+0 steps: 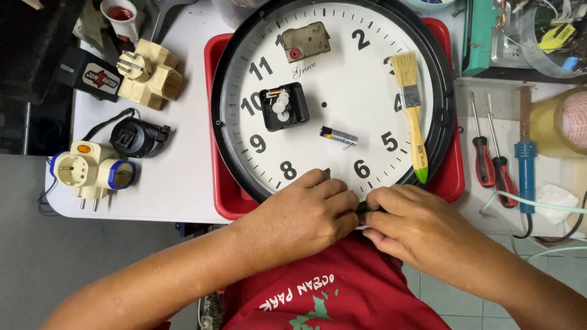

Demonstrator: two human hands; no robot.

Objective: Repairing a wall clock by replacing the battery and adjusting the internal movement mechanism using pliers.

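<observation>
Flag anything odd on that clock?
The wall clock has no hands; its black movement, a battery, a metal part and a paintbrush lie loose on the dial. Both hands, left and right, grip its lower rim.

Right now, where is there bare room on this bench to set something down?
Bare white table lies between the plug adapters and the red tray. The clock face carries small parts, and right of it the screwdrivers crowd the top.

Left on the white bench: cream plug adapters, black adapter, blue-trimmed multi-plug. Right: two red-handled screwdrivers, blue soldering iron, tape roll.
</observation>
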